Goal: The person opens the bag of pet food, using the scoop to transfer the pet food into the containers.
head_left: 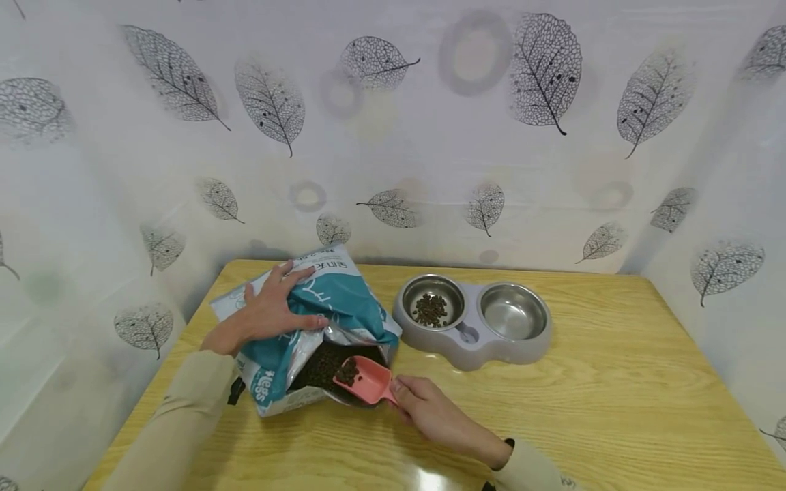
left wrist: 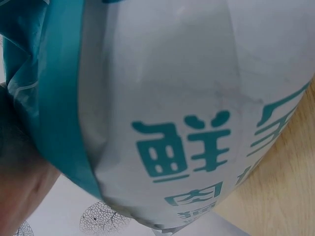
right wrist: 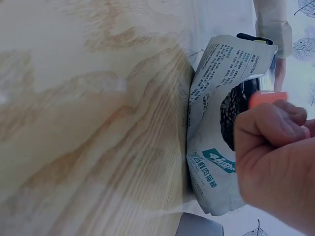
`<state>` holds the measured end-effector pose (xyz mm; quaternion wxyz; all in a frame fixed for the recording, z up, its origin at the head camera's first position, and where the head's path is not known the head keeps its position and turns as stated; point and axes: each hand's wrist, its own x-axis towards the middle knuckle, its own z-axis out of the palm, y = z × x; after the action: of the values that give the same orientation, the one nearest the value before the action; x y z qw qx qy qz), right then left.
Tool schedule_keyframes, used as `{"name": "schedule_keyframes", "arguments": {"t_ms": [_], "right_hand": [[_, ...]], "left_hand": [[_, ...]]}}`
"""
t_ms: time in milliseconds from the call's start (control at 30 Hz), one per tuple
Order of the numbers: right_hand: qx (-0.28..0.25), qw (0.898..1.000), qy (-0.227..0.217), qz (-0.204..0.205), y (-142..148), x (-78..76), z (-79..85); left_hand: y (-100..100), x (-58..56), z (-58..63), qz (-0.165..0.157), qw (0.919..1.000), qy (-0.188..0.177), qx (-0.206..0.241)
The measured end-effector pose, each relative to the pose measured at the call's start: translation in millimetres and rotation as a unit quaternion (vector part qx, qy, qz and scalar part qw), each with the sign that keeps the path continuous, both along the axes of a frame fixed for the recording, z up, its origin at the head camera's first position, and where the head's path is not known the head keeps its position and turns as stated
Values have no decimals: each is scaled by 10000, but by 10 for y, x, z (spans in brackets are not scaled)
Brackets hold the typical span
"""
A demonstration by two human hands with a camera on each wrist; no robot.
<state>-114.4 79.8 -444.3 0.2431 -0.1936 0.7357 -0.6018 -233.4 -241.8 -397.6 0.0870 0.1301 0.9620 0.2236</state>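
On the left side of the bench (head_left: 602, 402), a teal and white bag (head_left: 350, 293) lies on its side with its mouth gaping toward the person. The left hand (head_left: 273, 314) rests across its upper face, fingers spread and thumb reaching toward the opening, most likely to steady the soft packaging and hold the mouth wide. The right hand (head_left: 432, 412) has its fingers curled round the handle of a pink scoop (head_left: 376, 383), pinching it under the thumb; gripped that far back, it leaves the scoop's pan free to sit in the bag's mouth. Inside the bag is dark brown kibble (head_left: 316, 368), and a small portion lies toward the front of the pan, so filling seems only partly done. Just beside the bag, a grey double-bowl stand (head_left: 469, 356) carries two steel bowls: the left bowl (head_left: 430, 284) has a small heap of the same-looking pieces on its bottom, while the right bowl (head_left: 514, 314) shows bare metal.
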Motion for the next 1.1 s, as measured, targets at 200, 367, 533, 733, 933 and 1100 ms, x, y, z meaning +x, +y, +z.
{"name": "schedule_keyframes", "arguments": {"t_ms": [200, 367, 533, 733, 933, 1100], "right_hand": [[-816, 9963, 210, 163, 5, 13, -24], [-1556, 9862, 507, 265, -7, 20, -40], [-1807, 9815, 603, 206, 4, 23, -27], [-2123, 9770, 91, 155, 57, -1, 4], [-1817, 9827, 275, -251, 186, -102, 49], [-1188, 9881, 477, -851, 358, -218, 128]], "left_hand": [[6, 6, 9, -2, 10000, 15, -24], [2, 8, -2, 1, 10000, 16, -2], [6, 15, 6, 5, 10000, 19, 17], [1, 14, 14, 38, 10000, 19, -43], [4, 5, 0, 11, 10000, 10, -12], [-2, -1, -18, 48, 10000, -23, -64]]}}
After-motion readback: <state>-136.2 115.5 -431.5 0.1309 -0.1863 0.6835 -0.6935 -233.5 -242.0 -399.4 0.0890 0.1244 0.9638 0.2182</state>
